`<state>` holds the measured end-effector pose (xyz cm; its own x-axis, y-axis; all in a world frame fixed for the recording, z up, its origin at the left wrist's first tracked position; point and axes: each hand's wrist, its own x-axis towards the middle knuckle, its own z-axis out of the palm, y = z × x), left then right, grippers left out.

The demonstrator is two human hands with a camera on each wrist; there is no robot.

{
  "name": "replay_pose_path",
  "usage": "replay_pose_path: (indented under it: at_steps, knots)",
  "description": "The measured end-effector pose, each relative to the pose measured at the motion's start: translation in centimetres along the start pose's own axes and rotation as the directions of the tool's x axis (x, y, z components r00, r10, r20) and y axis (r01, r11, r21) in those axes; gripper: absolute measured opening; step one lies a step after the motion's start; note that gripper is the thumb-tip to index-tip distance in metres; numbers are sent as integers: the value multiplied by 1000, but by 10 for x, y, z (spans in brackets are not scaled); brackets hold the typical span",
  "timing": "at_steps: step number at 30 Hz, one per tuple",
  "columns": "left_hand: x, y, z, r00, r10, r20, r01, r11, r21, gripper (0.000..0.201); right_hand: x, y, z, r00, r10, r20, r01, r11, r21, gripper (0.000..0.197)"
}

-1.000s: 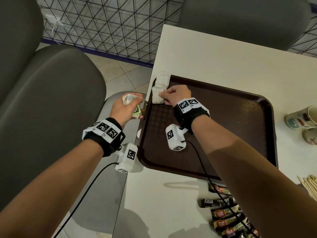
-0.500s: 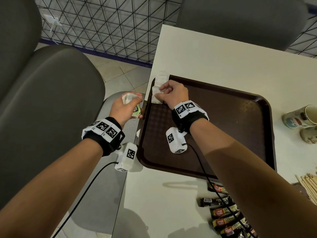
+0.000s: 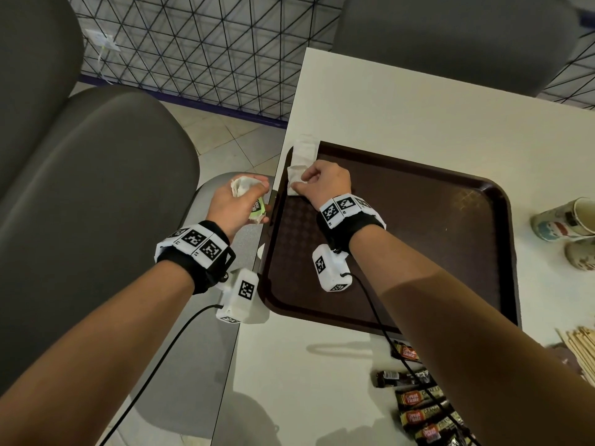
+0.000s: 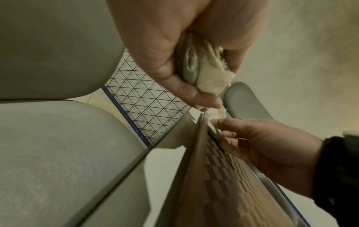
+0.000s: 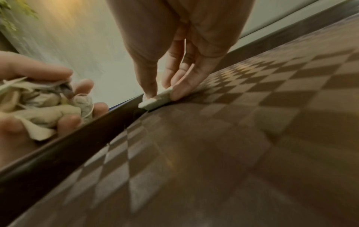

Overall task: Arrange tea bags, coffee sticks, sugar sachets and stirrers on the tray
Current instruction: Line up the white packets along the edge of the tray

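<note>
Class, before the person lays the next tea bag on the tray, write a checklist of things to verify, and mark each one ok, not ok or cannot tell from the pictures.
1. Left hand holds spare tea bags: ok, a bunch is gripped beside the tray.
2. Right hand is free to take another: not ok, its fingers pinch a tea bag down at the tray's left rim.
3. Tea bags lie inside the tray: cannot tell, the far white one overlaps the rim.
4. Room is left on the tray: ok, most of the floor is bare.
5. Coffee sticks and stirrers are on the tray: not ok, both lie on the table.
</note>
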<state>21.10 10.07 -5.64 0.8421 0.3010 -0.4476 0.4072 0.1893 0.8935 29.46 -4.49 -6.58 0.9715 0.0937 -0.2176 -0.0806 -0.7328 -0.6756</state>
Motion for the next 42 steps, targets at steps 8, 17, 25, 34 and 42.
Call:
replay_pose_path:
  at_steps: [8,17,25,34,42]
  knots:
    - [0,1,2,1000,5,11,-5,1000,-1,6,-2,1,0,998,61,-23,-59,996,73,27]
    - [-1,3,2,1000,12,14,-12,1000,-5,7,-7,0,0,988,154,-10,-149,969,195,17]
    - [-3,4,0,1000,2,9,-2,1000,-6,6,-1,-1,-4,993,115,-40,-110,987,116,20]
    - [-5,4,-1,1000,-7,1,7,1000,3,5,2,-1,-9,1000,20,-22,-18,999,51,19]
    - [-5,7,6,1000,-21,7,21,999,-31,17,-14,-11,-16,993,-117,0,115,972,204,18]
